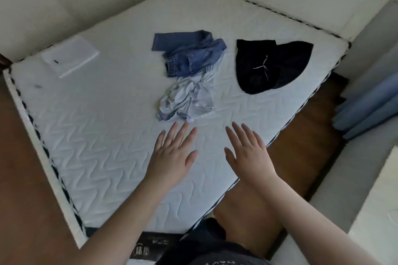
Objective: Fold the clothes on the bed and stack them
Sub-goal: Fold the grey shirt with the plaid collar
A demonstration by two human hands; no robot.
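On mattress [97, 127]: crumpled jeans [189, 54], pale garment [187, 99], black shorts [271, 64]; hands empty.

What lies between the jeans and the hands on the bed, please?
In the head view, a crumpled pale blue garment lies between the jeans and the left hand; the right hand is beside it, both empty.
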